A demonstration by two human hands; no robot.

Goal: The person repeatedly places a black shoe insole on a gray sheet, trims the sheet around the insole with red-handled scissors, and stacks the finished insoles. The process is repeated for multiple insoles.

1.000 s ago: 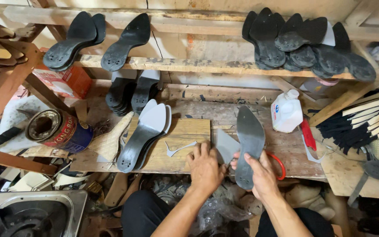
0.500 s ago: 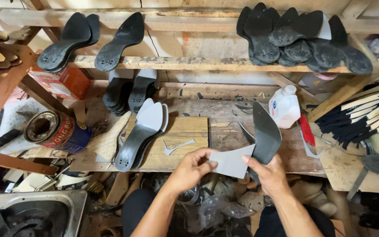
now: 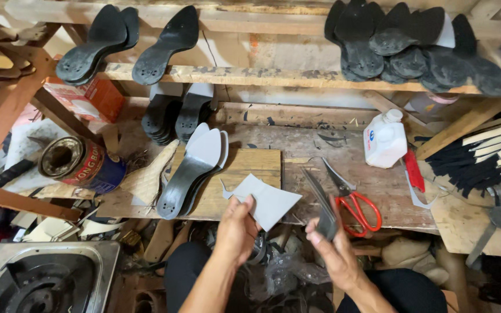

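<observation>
Since half a second ago, we have turned the sole edge-on; our right hand pinches it, our left hand pinches a grey sheet, over the bench's front edge.

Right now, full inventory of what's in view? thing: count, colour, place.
grey sheet piece: one, pale grey, held over the bench front.
dark sole: one, seen edge-on, in the right hand.
scissors: one, red handles, on the bench right of the sole.
insole stack: several, grey and white, on the wooden board.
shelf soles: many, black, piled on the upper shelf right; a few more at left.
plastic bottle: one, white, bench right.
tin can: one, on its side, bench left.
left hand: pinching the grey sheet piece.
right hand: gripping the dark sole.
</observation>
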